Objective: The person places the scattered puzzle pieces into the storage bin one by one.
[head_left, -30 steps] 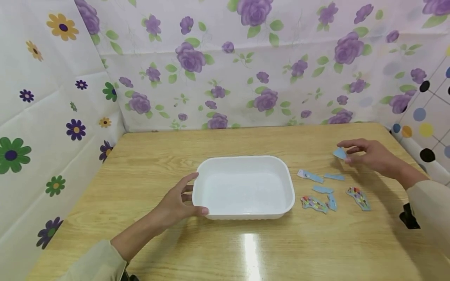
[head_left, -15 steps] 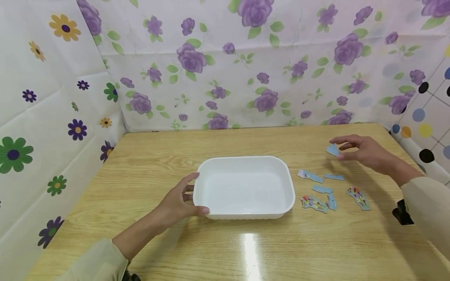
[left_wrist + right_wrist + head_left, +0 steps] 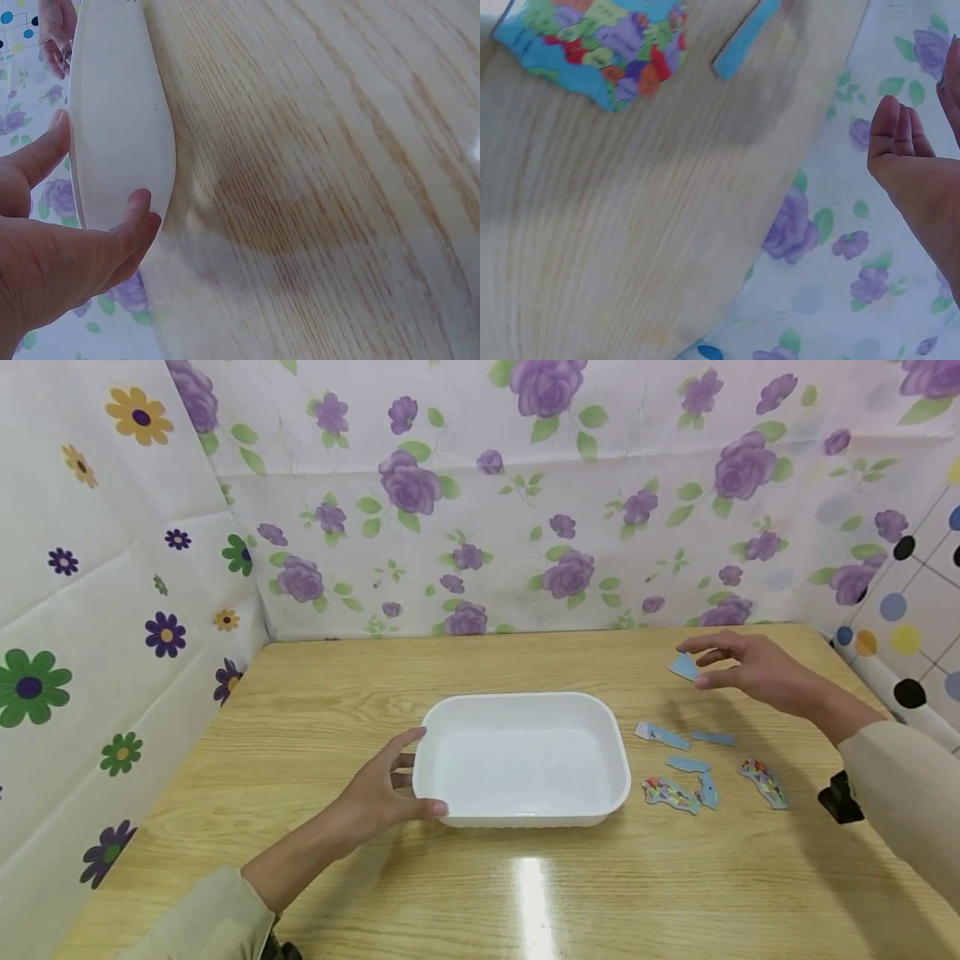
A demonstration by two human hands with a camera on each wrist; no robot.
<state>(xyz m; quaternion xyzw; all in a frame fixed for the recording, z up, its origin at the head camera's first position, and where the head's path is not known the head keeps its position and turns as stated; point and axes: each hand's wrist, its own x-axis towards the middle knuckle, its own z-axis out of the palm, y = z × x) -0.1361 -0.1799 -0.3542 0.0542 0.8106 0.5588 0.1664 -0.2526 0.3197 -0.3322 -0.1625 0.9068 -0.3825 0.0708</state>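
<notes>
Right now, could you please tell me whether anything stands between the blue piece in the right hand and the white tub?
Nothing visible does: the right hand holds the blue piece above the table, and the other pieces beside the white tub lie flat.

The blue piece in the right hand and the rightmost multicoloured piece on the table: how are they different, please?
The blue piece looks plain, while the multicoloured piece has many coloured patches. The blue piece is pinched above the table by the right hand; the multicoloured piece lies on the table, untouched. Both look thin and show light blue.
</notes>
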